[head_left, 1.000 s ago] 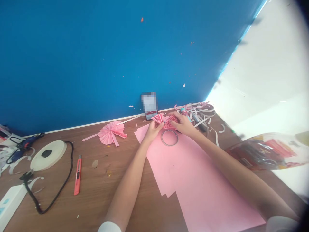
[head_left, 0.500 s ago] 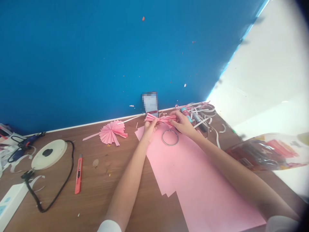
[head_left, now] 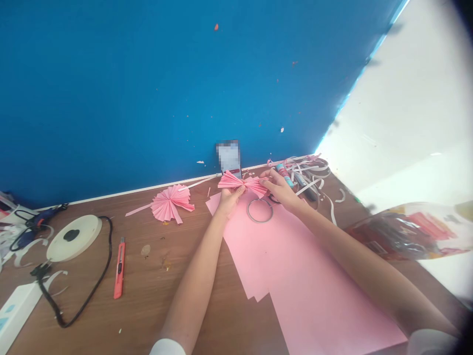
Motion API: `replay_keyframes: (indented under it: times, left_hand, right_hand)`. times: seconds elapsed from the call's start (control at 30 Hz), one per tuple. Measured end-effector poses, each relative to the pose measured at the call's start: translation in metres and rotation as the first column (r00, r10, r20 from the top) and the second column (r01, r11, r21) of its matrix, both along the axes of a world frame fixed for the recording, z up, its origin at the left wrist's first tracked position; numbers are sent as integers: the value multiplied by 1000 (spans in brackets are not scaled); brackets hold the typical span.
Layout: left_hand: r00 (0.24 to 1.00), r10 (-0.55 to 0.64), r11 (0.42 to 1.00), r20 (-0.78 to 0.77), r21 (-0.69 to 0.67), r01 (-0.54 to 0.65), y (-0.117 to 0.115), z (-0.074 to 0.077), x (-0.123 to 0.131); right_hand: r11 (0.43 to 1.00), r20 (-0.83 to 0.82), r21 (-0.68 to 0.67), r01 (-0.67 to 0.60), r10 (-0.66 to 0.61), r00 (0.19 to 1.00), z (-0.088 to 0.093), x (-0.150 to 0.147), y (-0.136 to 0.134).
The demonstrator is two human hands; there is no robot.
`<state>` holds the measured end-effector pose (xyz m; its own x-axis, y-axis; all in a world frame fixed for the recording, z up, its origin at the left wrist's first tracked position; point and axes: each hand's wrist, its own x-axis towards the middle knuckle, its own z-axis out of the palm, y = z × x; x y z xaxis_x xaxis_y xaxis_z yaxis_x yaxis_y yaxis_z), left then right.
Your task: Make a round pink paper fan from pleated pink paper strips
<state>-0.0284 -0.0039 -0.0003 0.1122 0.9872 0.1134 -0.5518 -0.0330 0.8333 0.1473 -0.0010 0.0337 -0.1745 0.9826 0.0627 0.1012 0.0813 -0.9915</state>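
Observation:
A pleated pink paper bow [head_left: 254,186], pinched in at its middle, is held up between my two hands. My left hand [head_left: 229,201] is closed on it from below, the thumb lying near its centre. At the right end, the fingers of my right hand [head_left: 278,187] pinch the folded edge. Below the bow, a grey metal ring [head_left: 260,211] lies on large pink paper sheets [head_left: 314,276]. To the left, a pleated pink paper rosette [head_left: 170,203] with paper strips rests on the table.
A phone [head_left: 229,157] leans on the blue wall. A red box cutter [head_left: 119,268], a round white disc with a black cable [head_left: 76,237] and a power strip [head_left: 16,313] lie left. Right are a glue stick [head_left: 284,175], paper strips [head_left: 310,167] and a plastic bag [head_left: 406,231].
The pleats of the bow have spread wider, the left half fanning out and the right half tilting downward. My left thumb has shifted toward its centre.

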Motion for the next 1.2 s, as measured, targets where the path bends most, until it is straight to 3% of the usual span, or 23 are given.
replay_keyframes:
  times: [0.07,0.17,0.27,0.37,0.47,0.63,0.87,1.07,1.2]
  left_hand:
    - [999,23,999,-31,28,-22,2,-2,0]
    - [993,78,996,-90,61,-72,5,-4,0]
    - [983,131,989,-128,85,-120,6,-5,0]
    - [984,134,988,-114,96,-124,7,-6,-1]
    - [991,117,991,-65,79,-112,7,-7,-2]
    - [998,67,998,-18,24,-66,7,-5,-3]
    - [996,36,999,-78,2,-36,2,1,-1]
    - [998,25,999,-62,-33,-27,0,4,-2]
    - [997,-25,999,-70,-43,22,1,3,-1]
  right_hand:
    - [1000,-23,4,-4,4,1000,2,-2,-2]
    - [993,-10,116,-21,22,1000,2,-4,-4]
    - [961,117,266,-78,48,992,0,-5,-4]
    - [929,309,356,-103,-13,951,-2,-4,-4]
    - [907,383,409,-104,-67,921,-1,-3,-3]
    - [924,320,361,-128,6,947,1,-3,-5]
    - [940,316,315,-134,29,948,-2,-3,-6]
    - [925,351,307,-225,109,930,3,2,-4]
    - [904,367,361,-228,87,926,8,7,-1]
